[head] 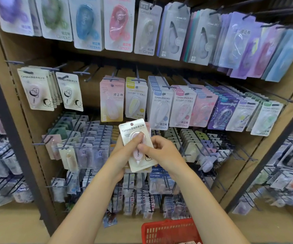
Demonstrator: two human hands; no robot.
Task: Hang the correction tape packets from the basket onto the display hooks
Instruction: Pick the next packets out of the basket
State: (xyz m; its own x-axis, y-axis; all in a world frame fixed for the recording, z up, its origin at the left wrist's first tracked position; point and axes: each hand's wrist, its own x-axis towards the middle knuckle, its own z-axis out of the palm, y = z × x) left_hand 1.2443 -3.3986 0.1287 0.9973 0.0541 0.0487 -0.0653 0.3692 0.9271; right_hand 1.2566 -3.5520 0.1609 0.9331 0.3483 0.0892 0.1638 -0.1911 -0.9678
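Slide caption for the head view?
Both hands hold a cream correction tape packet before the display hooks, above a red basket.

Bright, even light; wide-angle bending and blur toward the edges.

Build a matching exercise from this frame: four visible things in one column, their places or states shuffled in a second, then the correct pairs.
Things:
1. cream packet
2. red basket
3. left hand
4. pink Campus packet

Places or states:
A. at the bottom edge, below the arms
B. hanging in the top row
C. held in both hands before the display
D. thumb pressed on the packet's clear blister

Pairs: 1-C, 2-A, 3-D, 4-B
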